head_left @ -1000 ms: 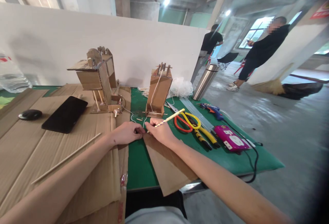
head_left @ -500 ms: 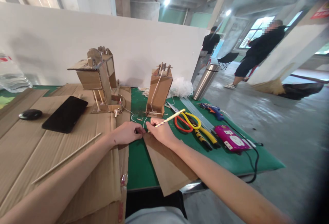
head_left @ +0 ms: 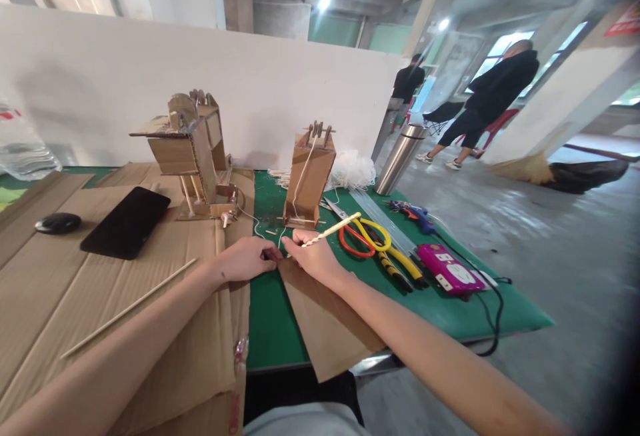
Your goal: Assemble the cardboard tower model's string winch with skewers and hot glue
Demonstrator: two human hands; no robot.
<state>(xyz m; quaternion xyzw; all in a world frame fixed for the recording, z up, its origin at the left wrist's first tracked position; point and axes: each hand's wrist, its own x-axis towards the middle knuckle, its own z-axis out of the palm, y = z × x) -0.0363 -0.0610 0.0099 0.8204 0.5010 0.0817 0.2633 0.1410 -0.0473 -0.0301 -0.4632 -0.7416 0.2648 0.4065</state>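
A yellow twisted-pattern pencil (head_left: 333,228) rests in my right hand (head_left: 315,257), its tip pointing down and left. Beneath that hand lies a flat piece of brown cardboard (head_left: 325,329), reaching past the table's front edge. My left hand (head_left: 250,258) is closed, fingertips drawn together at the cardboard's far left corner, close to the pencil's tip. What those fingers pinch, if anything, is hidden. Just beyond my hands stands a narrow open cardboard tower (head_left: 305,179) with a white string (head_left: 303,183) hanging from its top.
A larger cardboard model (head_left: 200,156), a black phone (head_left: 126,223), a mouse (head_left: 58,223) and a thin stick (head_left: 130,308) are on the left. Scissors (head_left: 357,243), pliers (head_left: 400,264), a glue gun (head_left: 420,216), a pink power strip (head_left: 450,269) and a steel flask (head_left: 401,159) stand right.
My hands, the pencil and the cardboard look nearly unmoved. In the background, a person in dark clothes has shifted to the left.
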